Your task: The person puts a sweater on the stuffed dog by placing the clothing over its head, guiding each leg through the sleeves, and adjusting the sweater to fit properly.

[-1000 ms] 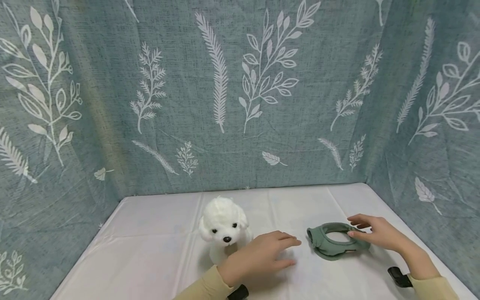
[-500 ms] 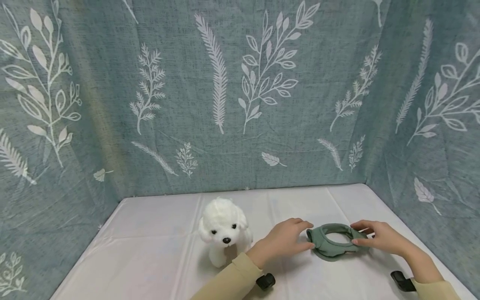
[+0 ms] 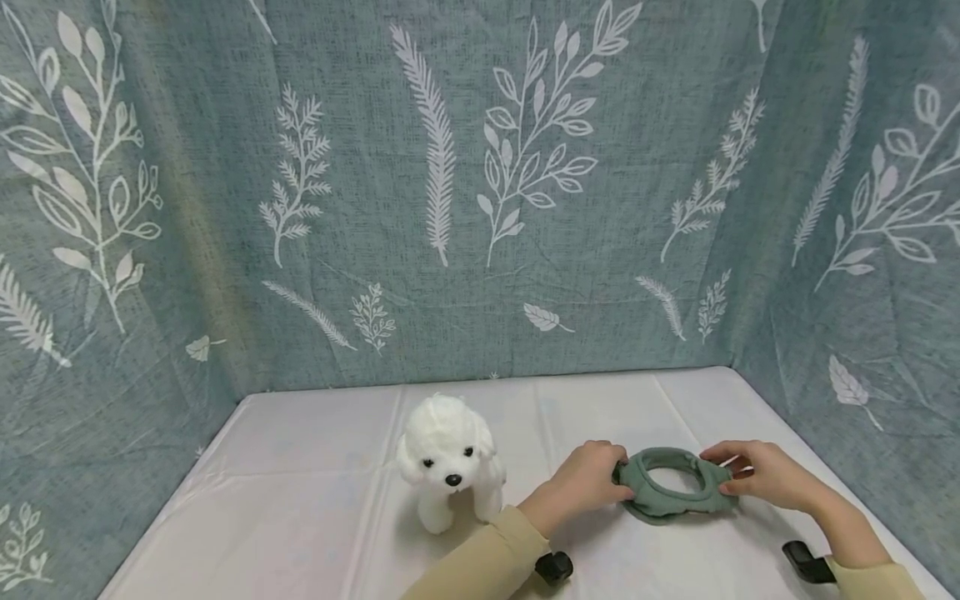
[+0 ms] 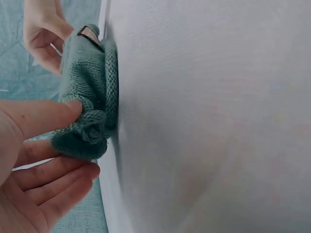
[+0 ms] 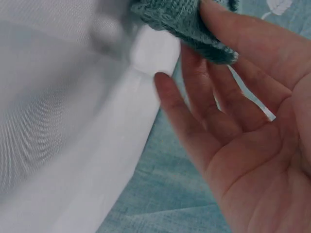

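A small green knitted sweater (image 3: 660,502) lies on the table with its round opening facing up. My left hand (image 3: 588,477) pinches its left end; in the left wrist view the thumb (image 4: 46,116) presses the knit from one side with fingers behind. At the opposite end, my right hand (image 3: 772,477) pinches the sweater between thumb and fingers, as the knit edge (image 5: 177,22) in the right wrist view shows. A white plush dog (image 3: 447,442) stands to the left of my left hand, facing me.
The table (image 3: 300,500) has a white cloth over it. Leaf-patterned blue-green curtains (image 3: 480,208) hang behind it and along both sides. Black wrist straps (image 3: 806,562) sit near both sleeves.
My left hand has moved right from in front of the dog and taken hold of the sweater's left end. My right hand has closed on the right end. The dog stays put.
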